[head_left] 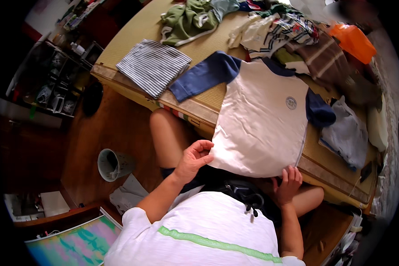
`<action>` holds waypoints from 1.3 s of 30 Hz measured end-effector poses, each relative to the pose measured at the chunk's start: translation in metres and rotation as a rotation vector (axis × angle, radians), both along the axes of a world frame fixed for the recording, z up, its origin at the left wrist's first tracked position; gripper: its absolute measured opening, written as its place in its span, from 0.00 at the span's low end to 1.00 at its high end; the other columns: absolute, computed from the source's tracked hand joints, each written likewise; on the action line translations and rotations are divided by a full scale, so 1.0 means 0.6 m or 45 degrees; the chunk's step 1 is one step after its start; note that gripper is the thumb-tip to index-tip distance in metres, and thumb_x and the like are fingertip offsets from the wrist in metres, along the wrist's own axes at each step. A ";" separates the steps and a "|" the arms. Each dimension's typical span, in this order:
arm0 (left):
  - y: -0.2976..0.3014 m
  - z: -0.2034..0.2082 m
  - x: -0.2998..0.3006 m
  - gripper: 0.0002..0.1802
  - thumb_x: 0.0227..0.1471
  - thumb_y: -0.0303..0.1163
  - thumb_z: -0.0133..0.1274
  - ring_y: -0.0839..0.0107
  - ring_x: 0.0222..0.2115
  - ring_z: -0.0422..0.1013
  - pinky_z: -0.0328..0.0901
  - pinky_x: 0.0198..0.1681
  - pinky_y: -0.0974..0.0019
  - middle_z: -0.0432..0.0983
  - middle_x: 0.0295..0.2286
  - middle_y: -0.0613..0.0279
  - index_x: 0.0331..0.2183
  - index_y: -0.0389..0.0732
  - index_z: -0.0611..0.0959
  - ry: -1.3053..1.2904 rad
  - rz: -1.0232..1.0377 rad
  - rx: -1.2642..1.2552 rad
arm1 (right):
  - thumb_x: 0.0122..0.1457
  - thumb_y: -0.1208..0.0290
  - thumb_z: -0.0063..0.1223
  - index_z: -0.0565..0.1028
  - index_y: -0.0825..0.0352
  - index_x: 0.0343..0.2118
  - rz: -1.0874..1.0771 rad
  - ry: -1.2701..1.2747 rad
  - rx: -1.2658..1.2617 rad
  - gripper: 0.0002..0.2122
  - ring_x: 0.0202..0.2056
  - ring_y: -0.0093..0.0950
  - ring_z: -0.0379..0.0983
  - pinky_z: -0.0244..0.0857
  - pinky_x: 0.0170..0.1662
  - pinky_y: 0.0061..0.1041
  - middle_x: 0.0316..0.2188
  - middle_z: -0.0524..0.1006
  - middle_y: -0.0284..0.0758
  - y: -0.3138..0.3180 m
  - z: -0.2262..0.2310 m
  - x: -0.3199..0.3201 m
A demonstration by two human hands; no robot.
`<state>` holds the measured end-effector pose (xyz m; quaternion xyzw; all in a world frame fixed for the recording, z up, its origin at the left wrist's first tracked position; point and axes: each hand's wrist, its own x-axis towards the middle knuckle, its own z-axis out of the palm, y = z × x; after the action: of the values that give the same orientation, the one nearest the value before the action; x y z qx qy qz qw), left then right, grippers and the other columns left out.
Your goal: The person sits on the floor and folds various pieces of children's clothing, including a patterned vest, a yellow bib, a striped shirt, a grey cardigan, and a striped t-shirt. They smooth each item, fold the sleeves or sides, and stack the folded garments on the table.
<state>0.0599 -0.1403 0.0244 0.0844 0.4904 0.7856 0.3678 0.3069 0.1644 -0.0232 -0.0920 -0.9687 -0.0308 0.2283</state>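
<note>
A white shirt with navy blue sleeves point(259, 119) lies spread flat on a straw-mat bed surface point(133, 26), its hem hanging over the near edge. My left hand point(194, 157) pinches the hem's left corner. My right hand point(289, 182) grips the hem at its right corner, fingers curled over the cloth. The shirt's left sleeve stretches out toward a folded grey-and-white striped garment point(153, 65); its right sleeve is folded in near a folded light blue garment point(345, 136).
A heap of unfolded clothes point(270, 26) covers the far side of the mat, with an orange item point(354, 41) at the right. A grey bin point(112, 165) stands on the wooden floor at left, beside a shelf unit point(57, 84).
</note>
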 end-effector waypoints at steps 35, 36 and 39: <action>0.104 0.101 -0.046 0.30 0.46 0.14 0.64 0.80 0.35 0.73 0.71 0.38 0.76 0.71 0.45 0.64 0.51 0.36 0.75 0.863 -0.196 -0.395 | 0.58 0.78 0.56 0.76 0.65 0.33 0.456 -0.021 -0.979 0.02 0.22 0.33 0.74 0.65 0.26 0.29 0.20 0.75 0.37 -0.092 0.208 -0.301; 0.102 0.099 -0.051 0.27 0.46 0.14 0.63 0.80 0.34 0.73 0.71 0.37 0.76 0.71 0.45 0.64 0.50 0.36 0.75 0.821 -0.164 -0.383 | 0.59 0.77 0.56 0.76 0.66 0.33 0.343 -0.106 -1.246 0.01 0.22 0.28 0.71 0.63 0.26 0.26 0.19 0.73 0.34 -0.084 0.206 -0.310; 0.100 0.100 -0.069 0.18 0.50 0.13 0.56 0.83 0.32 0.71 0.69 0.34 0.78 0.73 0.41 0.64 0.45 0.35 0.77 0.779 -0.079 -0.399 | 0.63 0.74 0.57 0.77 0.67 0.34 0.092 -0.307 -1.859 0.03 0.23 0.16 0.64 0.58 0.27 0.19 0.19 0.70 0.26 -0.056 0.202 -0.349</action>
<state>0.0184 -0.0805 0.0845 0.2734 0.6900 0.6273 0.2357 0.0974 0.1310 0.0982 -0.1844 -0.7636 0.6189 0.0019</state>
